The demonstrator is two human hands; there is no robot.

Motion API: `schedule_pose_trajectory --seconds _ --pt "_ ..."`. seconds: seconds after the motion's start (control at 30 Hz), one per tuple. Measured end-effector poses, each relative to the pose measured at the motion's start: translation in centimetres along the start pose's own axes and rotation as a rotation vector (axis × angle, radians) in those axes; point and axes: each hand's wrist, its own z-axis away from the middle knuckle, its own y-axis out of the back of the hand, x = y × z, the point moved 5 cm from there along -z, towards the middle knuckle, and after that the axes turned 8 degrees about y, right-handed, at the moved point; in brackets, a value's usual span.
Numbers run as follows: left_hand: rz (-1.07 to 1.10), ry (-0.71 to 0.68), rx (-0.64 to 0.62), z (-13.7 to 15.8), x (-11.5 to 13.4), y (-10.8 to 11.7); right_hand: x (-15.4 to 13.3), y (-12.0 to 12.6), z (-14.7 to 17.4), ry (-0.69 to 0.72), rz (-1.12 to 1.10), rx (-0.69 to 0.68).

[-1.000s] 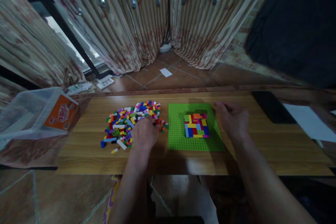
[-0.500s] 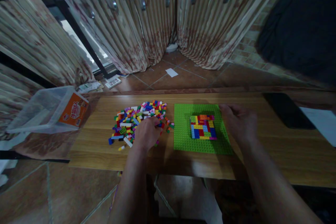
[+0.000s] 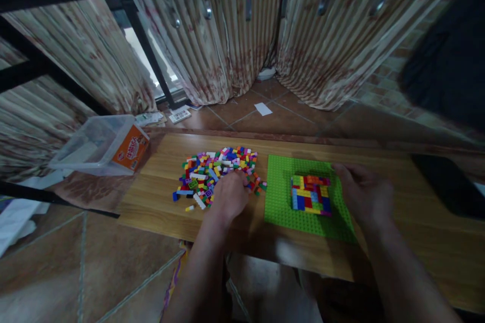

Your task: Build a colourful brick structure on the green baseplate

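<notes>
My left hand (image 3: 231, 194) reaches into the right side of a pile of loose toy bricks (image 3: 204, 174) in many colours. Its fingers are closed and point down; whatever they pinch is hidden. To the right lies a green studded baseplate (image 3: 278, 181). On it stands a low, roughly square brick build (image 3: 310, 199) in red, yellow, blue and other colours, with an orange piece near its far side. My right hand (image 3: 366, 194) is curled at the baseplate's far right corner, its fingertips on the edge.
A clear plastic tub (image 3: 91, 149) with an orange label stands beyond the left end of the wooden table (image 3: 151, 181). A dark flat object (image 3: 447, 184) lies at the table's right. Curtains (image 3: 235, 45) hang behind, and white paper (image 3: 262, 108) is on the tiled floor.
The camera view has turned, so the table and everything on it appears further right and tilted. My left hand stays at the bricks and my right hand at the baseplate's corner.
</notes>
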Motion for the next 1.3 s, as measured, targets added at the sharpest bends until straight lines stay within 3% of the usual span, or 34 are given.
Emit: schedule_pose_trajectory --seconds 0.27,0.4,0.6,0.73,0.83,1.3 --pt "0.065 -0.008 0.076 0.4 0.4 0.0 0.0 -0.1 0.1 -0.07 0.068 -0.001" --pt "0.097 0.001 0.138 0.0 -0.1 1.1 0.3 -0.1 0.2 -0.049 0.114 -0.018" --pt "0.17 0.283 0.311 -1.1 -6.7 4.9 0.5 -0.1 0.1 -0.037 0.13 0.011" --pt "0.147 0.39 0.259 -1.4 -10.6 5.2 0.5 -0.3 0.1 -0.022 0.148 0.001" --pt "0.13 0.423 0.24 -1.2 -11.9 5.2 0.7 -0.5 0.1 -0.026 0.144 -0.011" --pt "0.055 0.375 0.186 -1.6 -12.1 5.2 -0.2 -0.7 0.4 0.088 0.148 -0.046"
